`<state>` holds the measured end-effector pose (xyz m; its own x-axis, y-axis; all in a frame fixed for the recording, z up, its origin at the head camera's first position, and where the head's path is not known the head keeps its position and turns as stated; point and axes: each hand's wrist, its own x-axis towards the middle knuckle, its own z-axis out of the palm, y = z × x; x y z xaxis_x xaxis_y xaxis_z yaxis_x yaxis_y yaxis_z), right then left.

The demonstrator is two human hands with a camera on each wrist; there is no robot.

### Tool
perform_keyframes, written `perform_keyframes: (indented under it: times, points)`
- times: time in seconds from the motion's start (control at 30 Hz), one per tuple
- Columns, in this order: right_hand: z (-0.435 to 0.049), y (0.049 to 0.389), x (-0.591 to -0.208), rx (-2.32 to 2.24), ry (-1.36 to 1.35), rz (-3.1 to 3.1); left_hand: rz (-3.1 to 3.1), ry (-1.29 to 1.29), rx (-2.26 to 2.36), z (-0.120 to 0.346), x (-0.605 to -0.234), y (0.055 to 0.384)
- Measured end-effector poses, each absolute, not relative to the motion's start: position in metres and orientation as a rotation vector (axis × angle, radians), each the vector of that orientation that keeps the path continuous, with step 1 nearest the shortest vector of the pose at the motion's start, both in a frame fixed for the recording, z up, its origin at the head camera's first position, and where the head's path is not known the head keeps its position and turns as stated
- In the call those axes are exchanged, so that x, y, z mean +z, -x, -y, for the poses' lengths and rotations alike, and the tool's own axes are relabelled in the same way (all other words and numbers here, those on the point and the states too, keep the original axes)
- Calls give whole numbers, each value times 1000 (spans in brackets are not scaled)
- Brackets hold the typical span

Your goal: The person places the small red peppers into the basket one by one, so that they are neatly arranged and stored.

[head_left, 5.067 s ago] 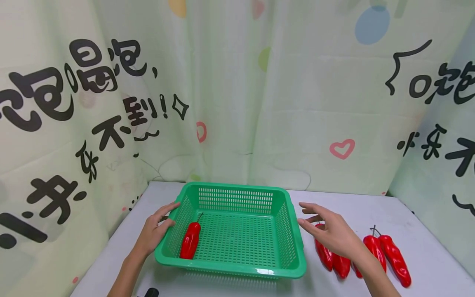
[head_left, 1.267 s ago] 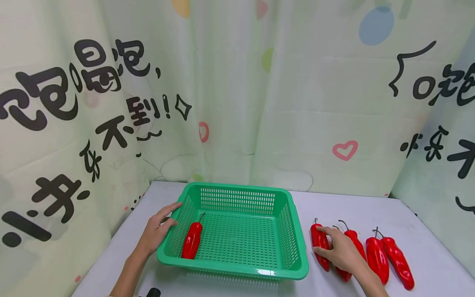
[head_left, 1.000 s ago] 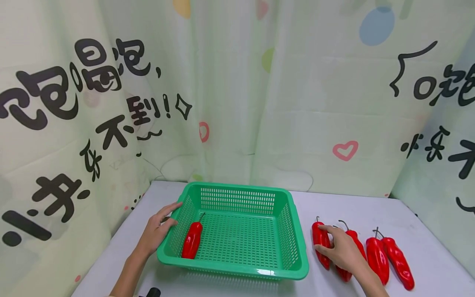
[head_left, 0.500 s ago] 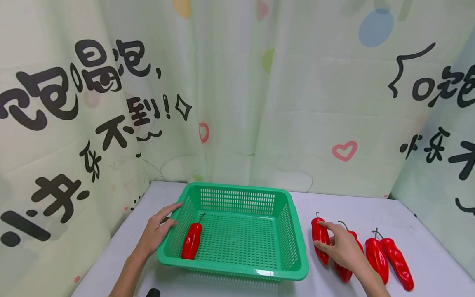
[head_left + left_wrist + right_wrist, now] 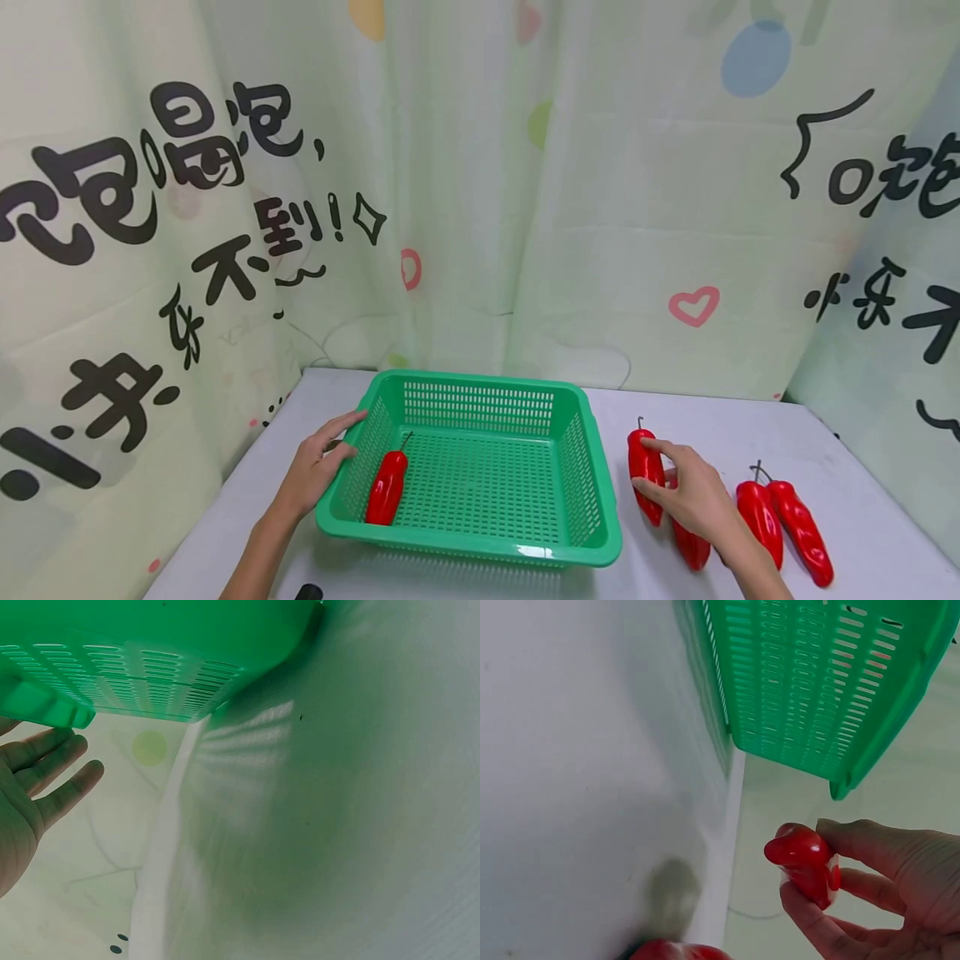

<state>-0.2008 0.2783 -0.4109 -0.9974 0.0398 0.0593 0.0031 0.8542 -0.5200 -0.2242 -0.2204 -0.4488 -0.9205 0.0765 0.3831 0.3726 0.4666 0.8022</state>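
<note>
A red chili pepper (image 5: 643, 462) is pinched between the thumb and fingers of my right hand (image 5: 699, 493), to the right of the basket. The right wrist view shows the pepper (image 5: 802, 859) end-on, raised off the table, its shadow below. My left hand (image 5: 315, 468) rests its fingers against the left rim of the green plastic basket (image 5: 465, 546). In the left wrist view the left hand's fingers (image 5: 69, 796) lie nearly straight near the rim. One red chili pepper (image 5: 387, 490) lies inside the basket at its left side.
Another chili pepper (image 5: 690, 546) lies partly hidden under my right hand. Two more, one chili pepper (image 5: 760, 518) beside another chili pepper (image 5: 804, 533), lie farther right on the white table (image 5: 750, 425). A small black object (image 5: 309, 592) shows at the bottom edge. A printed curtain (image 5: 600, 208) surrounds the table.
From beside the basket's right rim, my right hand went to the peppers, took hold of one and has lifted it slightly upward. The left hand has stayed at the rim.
</note>
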Motion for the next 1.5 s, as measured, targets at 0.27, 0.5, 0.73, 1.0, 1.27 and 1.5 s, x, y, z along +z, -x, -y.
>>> perform_keyframes:
  times: [0.27,0.5,0.73,1.0,1.27,1.5]
  points:
    - [-273,198,-400,824,-9,2921,2424,385,-1436,221,-449,225]
    - [-270,195,-392,837,-60,2875,2423,385,-1447,221,-449,225]
    - [-266,192,-383,849,-122,2814,2422,379,-1453,221,-449,224]
    - [-262,191,-370,842,-179,2774,2404,396,-1456,221,-447,223]
    - [-259,191,-358,831,-228,2741,2412,379,-1467,220,-445,222]
    - [-254,191,-351,830,-245,2720,2428,358,-1479,219,-445,223]
